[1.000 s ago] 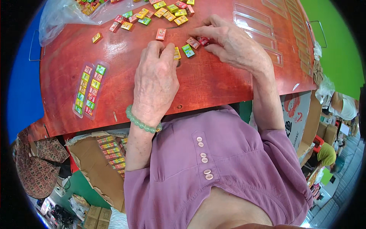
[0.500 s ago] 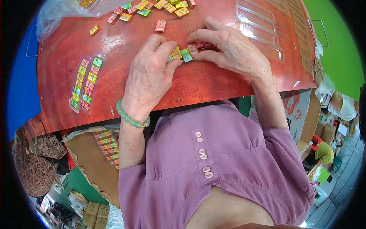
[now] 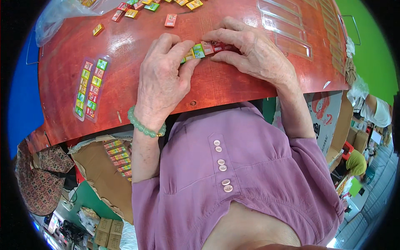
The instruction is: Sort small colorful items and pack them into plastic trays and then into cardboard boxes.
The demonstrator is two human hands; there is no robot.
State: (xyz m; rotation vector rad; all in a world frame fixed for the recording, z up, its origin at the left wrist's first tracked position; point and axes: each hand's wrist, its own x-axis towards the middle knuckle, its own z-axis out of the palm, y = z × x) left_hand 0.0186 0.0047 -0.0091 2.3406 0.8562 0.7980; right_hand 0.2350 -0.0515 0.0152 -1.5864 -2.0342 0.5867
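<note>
A short row of small coloured boxes, a green box (image 3: 198,51) and a pinkish-red box (image 3: 207,47) among them, lies on the red-brown table between my hands. My left hand (image 3: 164,77), with a green bead bracelet at the wrist, pinches the left end, where a yellow box shows partly beside the thumb. At the right end, my right hand (image 3: 256,52) curls its thumb and fingers round the dark red boxes (image 3: 218,46), partly hiding them. Beyond my hands, a single red box (image 3: 170,20) stands apart on the tabletop.
Two clear strips, the left strip (image 3: 76,109) and its neighbour (image 3: 89,118), hold coloured boxes. Loose boxes (image 3: 131,13) and a plastic bag (image 3: 56,21) lie at the far left. Clear trays (image 3: 308,51) are at the right. Below the table's edge stands an open carton (image 3: 93,166) holding filled strips.
The green and pinkish-red boxes, tilted with a step between them before, now sit flush in a straighter row. My hands have shifted slightly; the whole view has moved a little.
</note>
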